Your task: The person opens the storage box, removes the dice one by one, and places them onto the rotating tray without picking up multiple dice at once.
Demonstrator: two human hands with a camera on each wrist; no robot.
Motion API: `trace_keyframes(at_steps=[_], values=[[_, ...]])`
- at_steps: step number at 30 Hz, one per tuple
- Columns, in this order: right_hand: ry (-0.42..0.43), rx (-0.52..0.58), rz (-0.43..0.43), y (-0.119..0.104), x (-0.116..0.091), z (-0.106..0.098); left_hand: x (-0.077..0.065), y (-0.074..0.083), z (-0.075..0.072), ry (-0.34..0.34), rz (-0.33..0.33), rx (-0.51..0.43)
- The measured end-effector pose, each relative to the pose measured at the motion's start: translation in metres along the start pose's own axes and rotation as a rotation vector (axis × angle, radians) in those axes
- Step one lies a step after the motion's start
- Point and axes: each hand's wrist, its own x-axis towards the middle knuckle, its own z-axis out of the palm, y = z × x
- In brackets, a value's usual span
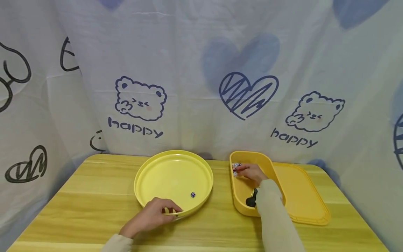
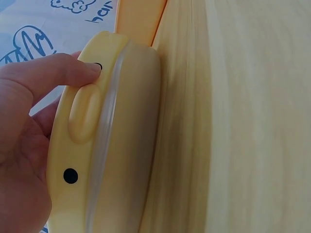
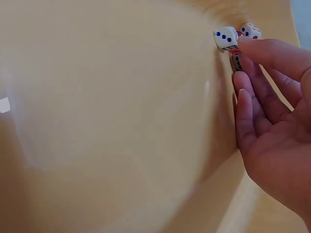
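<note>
A round yellow tray [image 1: 174, 175] stands on the table with one small die [image 1: 193, 194] inside it. My left hand [image 1: 156, 214] grips the tray's near rim, fingers over the edge and thumb on the outer wall [image 2: 80, 150]. To the right, my right hand [image 1: 252, 172] reaches into an orange-yellow box [image 1: 238, 207]. In the right wrist view, its thumb and fingertips pinch at a small cluster of white dice [image 3: 226, 39] with blue and red dots, close against the box wall. The fingers partly hide those dice.
A black object [image 1: 251, 201] lies in the near end of the box, partly behind the right sleeve [image 1: 275, 213]. The flat orange-yellow lid [image 1: 303, 192] lies on the table right of the box. A printed curtain [image 1: 189, 115] hangs behind the table's back edge.
</note>
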Motion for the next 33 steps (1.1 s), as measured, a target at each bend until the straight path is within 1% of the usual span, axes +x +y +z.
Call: trace_keyframes(at_steps=[8,13,17,22,27,29,33], values=[[0.005,-0.113,-0.018,0.0,0.003,0.007,-0.001,0.003,-0.001,-0.012,-0.013,0.006],[0.018,-0.141,0.0,0.002,0.006,0.01,-0.003,0.004,-0.001,0.002,-0.024,0.011],[0.013,-0.133,0.017,0.0,0.006,0.011,-0.002,0.004,-0.001,0.007,-0.021,0.009],[-0.007,-0.135,0.003,0.001,0.006,0.008,-0.002,0.002,0.0,0.004,-0.015,0.001],[-0.025,-0.094,-0.003,0.001,0.004,0.004,-0.001,0.001,0.001,0.005,-0.007,-0.005],[-0.029,-0.07,0.004,0.0,0.003,0.003,0.0,0.001,0.001,0.004,-0.014,0.001],[-0.029,-0.06,0.006,0.001,0.004,0.002,0.001,0.001,0.001,0.002,-0.023,0.017]])
